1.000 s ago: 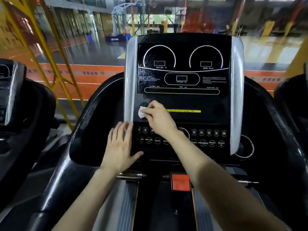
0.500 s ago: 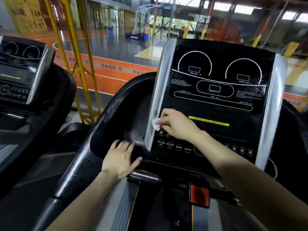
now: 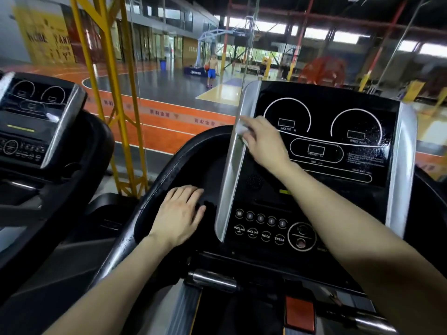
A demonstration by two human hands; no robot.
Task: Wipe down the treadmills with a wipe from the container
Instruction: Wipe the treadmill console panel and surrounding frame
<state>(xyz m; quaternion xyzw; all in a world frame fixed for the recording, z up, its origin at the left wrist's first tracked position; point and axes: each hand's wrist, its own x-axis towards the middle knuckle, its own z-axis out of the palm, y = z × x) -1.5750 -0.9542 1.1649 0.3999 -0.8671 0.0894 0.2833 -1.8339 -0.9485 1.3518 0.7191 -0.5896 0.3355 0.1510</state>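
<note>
The treadmill console (image 3: 326,165) fills the right half of the view, a black panel with two dials between silver side strips. My right hand (image 3: 263,141) holds a crumpled white wipe (image 3: 240,130) against the upper part of the left silver strip (image 3: 235,180). My left hand (image 3: 180,216) rests flat, fingers straight, on the black tray left of the console. The wipe container is not in view.
A second treadmill console (image 3: 36,122) stands at the left. A yellow steel frame (image 3: 121,117) and glass lie beyond, with a basketball court and a person (image 3: 211,71) far behind. A red safety key tab (image 3: 300,313) sits below the console.
My right hand has carried the wipe up the left silver strip from near the buttons to its upper part. The view has swung left. My left hand has shifted left onto the black tray.
</note>
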